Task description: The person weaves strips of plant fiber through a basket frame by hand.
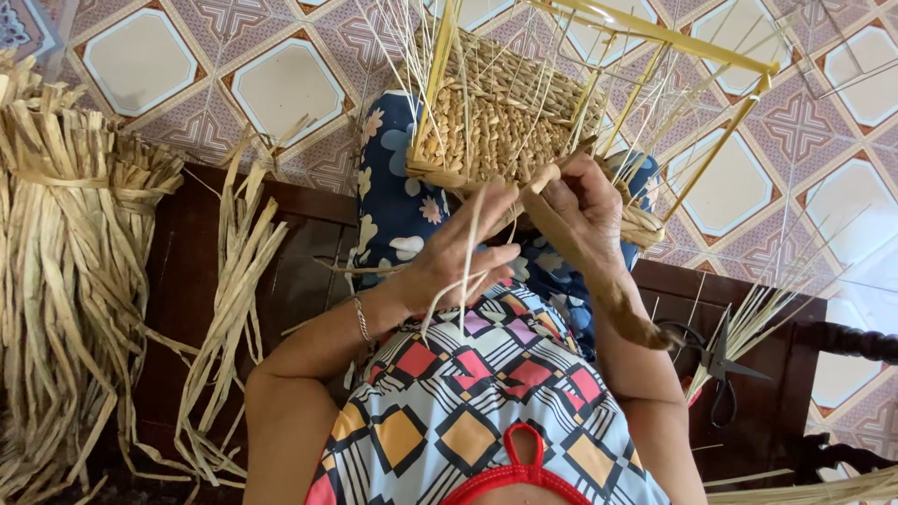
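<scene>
Half-woven straw basket (pixel 500 126) on lap, brown twisted strand (pixel 599 281) trailing w/ loose ends.

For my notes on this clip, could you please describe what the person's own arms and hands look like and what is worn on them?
Both arms are bare, with no sleeves showing. The left hand has a thin silver chain bracelet at the wrist. The right hand wears no glove, and no bracelet or ring is visible on it.

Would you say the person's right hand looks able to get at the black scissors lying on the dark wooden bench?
Probably yes, but not at once: the right hand is busy gripping a twisted straw strand; the black scissors lie uncovered beside that forearm.
</scene>
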